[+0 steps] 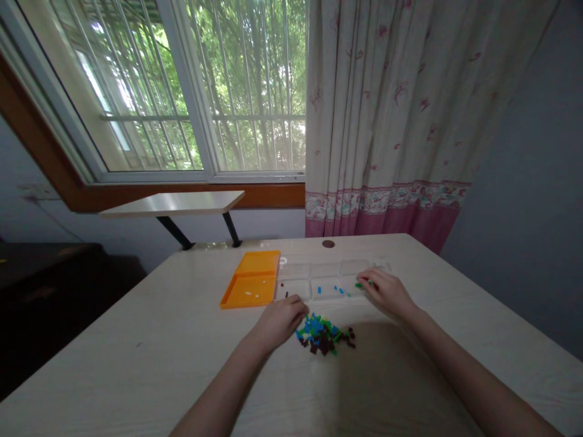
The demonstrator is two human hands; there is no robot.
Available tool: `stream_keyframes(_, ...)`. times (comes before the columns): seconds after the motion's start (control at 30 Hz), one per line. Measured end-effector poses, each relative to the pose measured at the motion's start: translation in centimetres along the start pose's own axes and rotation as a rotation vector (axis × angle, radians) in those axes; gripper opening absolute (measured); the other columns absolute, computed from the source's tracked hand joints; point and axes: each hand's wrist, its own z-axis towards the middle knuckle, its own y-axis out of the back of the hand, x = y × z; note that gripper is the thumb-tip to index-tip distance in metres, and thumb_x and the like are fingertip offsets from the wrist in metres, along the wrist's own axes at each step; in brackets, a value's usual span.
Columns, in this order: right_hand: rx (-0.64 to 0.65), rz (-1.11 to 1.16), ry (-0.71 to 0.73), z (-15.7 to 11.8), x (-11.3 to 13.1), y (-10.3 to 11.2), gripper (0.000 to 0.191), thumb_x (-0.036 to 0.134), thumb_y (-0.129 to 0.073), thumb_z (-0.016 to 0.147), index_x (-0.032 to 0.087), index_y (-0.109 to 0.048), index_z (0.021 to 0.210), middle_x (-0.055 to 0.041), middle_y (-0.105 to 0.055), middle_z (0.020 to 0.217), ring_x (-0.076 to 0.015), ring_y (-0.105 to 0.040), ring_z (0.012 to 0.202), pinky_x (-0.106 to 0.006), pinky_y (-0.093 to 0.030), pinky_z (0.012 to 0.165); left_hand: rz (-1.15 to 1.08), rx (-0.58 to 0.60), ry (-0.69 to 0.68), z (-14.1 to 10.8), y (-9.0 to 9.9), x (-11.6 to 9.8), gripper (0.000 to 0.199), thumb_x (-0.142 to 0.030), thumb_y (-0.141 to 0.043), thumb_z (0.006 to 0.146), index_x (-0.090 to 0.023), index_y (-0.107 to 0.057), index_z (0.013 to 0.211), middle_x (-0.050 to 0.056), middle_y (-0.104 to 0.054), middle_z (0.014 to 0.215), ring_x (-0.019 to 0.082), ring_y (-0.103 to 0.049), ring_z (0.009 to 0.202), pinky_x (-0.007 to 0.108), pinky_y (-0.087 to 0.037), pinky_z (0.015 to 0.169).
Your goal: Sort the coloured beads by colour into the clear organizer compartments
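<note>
A heap of small plastic building bricks (321, 334), blue, green, yellow and dark brown, lies on the table. My left hand (286, 317) is at the heap's upper left edge, fingers curled together; what they hold, if anything, is hidden. Beyond it stands a clear compartment tray (325, 298) with a few blue and dark brown bricks in its front compartments. My right hand (386, 292) reaches over the tray's right front compartment, its fingertips pinched at green bricks (361, 285). An orange open case (248, 291) left of the tray holds several white pieces.
The pale wooden table (182, 358) runs back towards a window and a curtain (387, 152). A raised shelf (177, 203) on black supports stands at the back left. A round cable hole cover (328, 244) sits near the back edge.
</note>
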Motion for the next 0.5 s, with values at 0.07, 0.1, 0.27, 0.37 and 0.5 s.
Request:
stream_keyframes(0.07,0.076,-0.04,-0.058,-0.3,-0.9,-0.3,0.017,0.023,-0.043,0.085,0.02,-0.06,0.089,-0.0035,-0.063,0.086,-0.015,-0.059,0.077,-0.026,-0.046,0.07,-0.004,-0.002,0.002,0.0,-0.1,0.0,0.023,-0.022,-0.036,0.086,-0.023,-0.057,0.093,0.002,-0.056,0.09,0.014,-0.055,0.081,0.022,-0.041,0.07)
stream_keyframes(0.1,0.102,-0.057,-0.08,-0.4,-1.2,-0.5,0.018,0.024,-0.043,0.085,0.021,-0.06,0.09,-0.003,-0.063,0.088,-0.0151,-0.06,0.078,-0.027,-0.046,0.07,-0.003,-0.003,0.005,0.0,-0.1,0.1,0.023,-0.021,-0.036,0.086,-0.023,-0.057,0.093,0.002,-0.056,0.09,0.014,-0.055,0.082,0.022,-0.041,0.07)
stream_keyframes(0.27,0.135,-0.066,-0.127,-0.5,-0.7,-0.5,0.021,0.025,-0.042,0.085,0.023,-0.061,0.094,-0.0025,-0.063,0.092,-0.0148,-0.06,0.081,-0.026,-0.046,0.071,-0.015,0.003,0.012,-0.1,-0.1,0.1,0.023,-0.02,-0.037,0.085,-0.022,-0.058,0.092,0.003,-0.056,0.09,0.015,-0.056,0.084,0.023,-0.041,0.071)
stream_keyframes(0.37,0.15,-0.023,-0.099,-0.2,0.7,-0.3,0.023,0.024,-0.04,0.086,0.022,-0.061,0.094,-0.003,-0.064,0.091,-0.0138,-0.06,0.079,-0.025,-0.046,0.071,-0.032,0.01,0.015,-0.1,0.1,0.0,0.023,-0.022,-0.037,0.085,-0.022,-0.059,0.093,0.003,-0.056,0.091,0.015,-0.056,0.083,0.023,-0.042,0.072)
stream_keyframes(0.5,0.2,0.058,-0.005,0.0,2.5,-0.9,0.023,0.024,-0.039,0.086,0.021,-0.062,0.091,-0.0039,-0.063,0.088,-0.0132,-0.059,0.078,-0.023,-0.045,0.071,-0.03,0.018,0.022,-0.1,0.3,-0.2,0.024,-0.024,-0.037,0.086,-0.021,-0.059,0.093,0.003,-0.056,0.091,0.014,-0.055,0.084,0.022,-0.042,0.072)
